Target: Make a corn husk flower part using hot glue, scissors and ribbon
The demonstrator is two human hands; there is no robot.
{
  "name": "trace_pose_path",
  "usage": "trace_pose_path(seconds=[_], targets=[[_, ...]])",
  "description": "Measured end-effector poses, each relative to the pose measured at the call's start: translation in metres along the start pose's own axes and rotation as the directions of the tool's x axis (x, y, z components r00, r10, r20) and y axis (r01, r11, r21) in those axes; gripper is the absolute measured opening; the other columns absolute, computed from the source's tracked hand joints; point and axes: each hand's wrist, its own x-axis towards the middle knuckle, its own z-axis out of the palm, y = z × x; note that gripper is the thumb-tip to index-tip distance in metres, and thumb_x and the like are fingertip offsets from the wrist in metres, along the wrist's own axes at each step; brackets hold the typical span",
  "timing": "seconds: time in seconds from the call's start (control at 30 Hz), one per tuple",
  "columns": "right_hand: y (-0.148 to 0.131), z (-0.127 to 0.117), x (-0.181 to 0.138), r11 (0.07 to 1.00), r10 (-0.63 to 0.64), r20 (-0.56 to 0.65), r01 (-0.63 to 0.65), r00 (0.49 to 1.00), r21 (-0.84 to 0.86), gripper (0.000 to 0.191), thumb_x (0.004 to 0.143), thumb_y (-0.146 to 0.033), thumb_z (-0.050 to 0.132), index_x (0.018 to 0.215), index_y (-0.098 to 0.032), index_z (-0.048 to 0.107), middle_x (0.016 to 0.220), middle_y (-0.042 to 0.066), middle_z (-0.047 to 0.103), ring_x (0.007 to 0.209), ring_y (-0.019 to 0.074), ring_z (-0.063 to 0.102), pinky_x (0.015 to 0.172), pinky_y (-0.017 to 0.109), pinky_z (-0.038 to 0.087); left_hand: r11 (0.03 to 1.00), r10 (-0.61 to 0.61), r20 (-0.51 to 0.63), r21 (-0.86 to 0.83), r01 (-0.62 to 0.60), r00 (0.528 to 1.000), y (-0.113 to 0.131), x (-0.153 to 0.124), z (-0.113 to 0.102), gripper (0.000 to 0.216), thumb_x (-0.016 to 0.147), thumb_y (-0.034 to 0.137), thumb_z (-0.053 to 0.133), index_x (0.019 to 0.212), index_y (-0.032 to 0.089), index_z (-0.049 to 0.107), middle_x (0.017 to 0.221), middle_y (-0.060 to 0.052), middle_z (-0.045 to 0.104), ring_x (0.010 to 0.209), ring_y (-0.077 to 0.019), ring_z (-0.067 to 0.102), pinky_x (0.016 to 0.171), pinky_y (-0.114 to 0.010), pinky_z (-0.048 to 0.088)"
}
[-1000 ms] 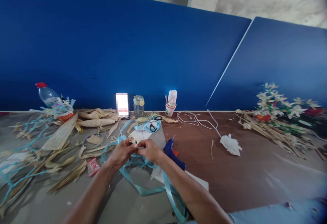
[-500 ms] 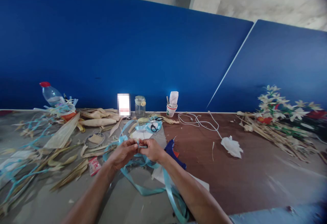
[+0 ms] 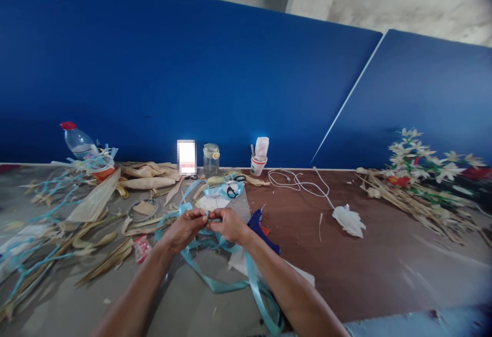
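My left hand [image 3: 188, 228] and my right hand [image 3: 229, 225] meet over the middle of the table, their fingertips pinched together. Between them is a small bit of light blue ribbon, mostly covered by the fingers. Long loops of the blue ribbon [image 3: 219, 287] hang below and trail under my right forearm. Just right of my right hand lies a dark blue glue gun [image 3: 265, 232], partly hidden by the forearm. Beyond the hands, black-handled scissors [image 3: 231, 192] rest on more coiled ribbon beside a white sheet [image 3: 211, 202].
Dried husks [image 3: 149, 183] and blue-wrapped stems [image 3: 31, 270] spread over the left side, with a red packet [image 3: 142, 249]. A glass jar [image 3: 211, 160], a paper cup [image 3: 259, 165] and a bright screen [image 3: 186, 158] stand along the blue partition. A white cable [image 3: 303, 186] and white flowers [image 3: 411, 155] lie rightward.
Both hands stay in nearly the same place, with only slight shifts of the fingers. The things on the table have not moved.
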Motion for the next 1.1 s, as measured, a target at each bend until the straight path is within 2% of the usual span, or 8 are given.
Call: trace_pose_path(seconds=[0.2, 0.37, 0.67, 0.87, 1.1], targets=[[-0.0033, 0.0006, 0.0005, 0.998, 0.050, -0.034, -0.050, 0.998, -0.022, 0.011, 0.060, -0.024, 0.066, 0.064, -0.014, 0.064, 0.059, -0.005, 0.054, 0.058, 0.0093, 0.046, 0.057, 0.020, 0.037, 1.000, 0.013, -0.066, 0.012, -0.013, 0.998, -0.0021, 0.0017, 0.0023, 0.025, 0.055, 0.030, 0.082, 0.062, 0.014, 0.064, 0.057, 0.001, 0.058, 0.055, -0.0094, 0.050, 0.057, -0.021, 0.038], [-0.0023, 0.0005, 0.0018, 0.996, 0.042, -0.071, -0.048, 0.997, -0.080, 0.007, 0.061, -0.019, 0.065, 0.065, -0.014, 0.067, 0.061, -0.003, 0.058, 0.061, 0.0098, 0.047, 0.059, 0.020, 0.038, 1.000, 0.020, -0.101, 0.013, -0.019, 0.995, -0.0052, 0.0045, 0.0028, 0.028, 0.052, 0.032, 0.082, 0.059, 0.015, 0.062, 0.054, 0.003, 0.056, 0.052, -0.0089, 0.047, 0.054, -0.021, 0.035], [-0.0011, -0.0005, 0.0028, 0.993, 0.027, -0.059, -0.034, 0.998, -0.111, 0.010, 0.063, -0.022, 0.066, 0.057, -0.013, 0.064, 0.052, -0.006, 0.050, 0.056, 0.0082, 0.041, 0.054, 0.020, 0.032, 0.999, 0.014, -0.113, 0.047, -0.009, 0.993, -0.0030, 0.0031, 0.0064, 0.034, 0.050, 0.033, 0.083, 0.061, 0.014, 0.057, 0.053, 0.004, 0.054, 0.051, -0.0080, 0.046, 0.052, -0.021, 0.032], [-0.0028, 0.0003, 0.0021, 0.990, 0.032, -0.058, -0.040, 0.998, -0.137, 0.013, 0.063, -0.027, 0.067, 0.058, -0.014, 0.065, 0.053, -0.005, 0.052, 0.056, 0.0094, 0.043, 0.055, 0.021, 0.033, 0.997, -0.006, -0.120, 0.078, 0.016, 0.993, -0.0015, 0.0020, 0.0078, 0.037, 0.048, 0.035, 0.083, 0.064, 0.016, 0.056, 0.052, 0.006, 0.052, 0.050, -0.0077, 0.044, 0.050, -0.020, 0.030], [0.0019, 0.0005, 0.0031, 0.995, 0.047, -0.043, -0.051, 0.998, -0.083, 0.015, 0.063, -0.027, 0.067, 0.057, -0.015, 0.064, 0.052, -0.005, 0.051, 0.054, 0.0086, 0.040, 0.053, 0.021, 0.031, 0.990, 0.020, -0.128, 0.138, -0.002, 0.992, -0.0037, 0.0047, 0.0051, 0.035, 0.051, 0.038, 0.080, 0.063, 0.018, 0.054, 0.052, 0.006, 0.048, 0.050, -0.0094, 0.044, 0.050, -0.021, 0.030]])
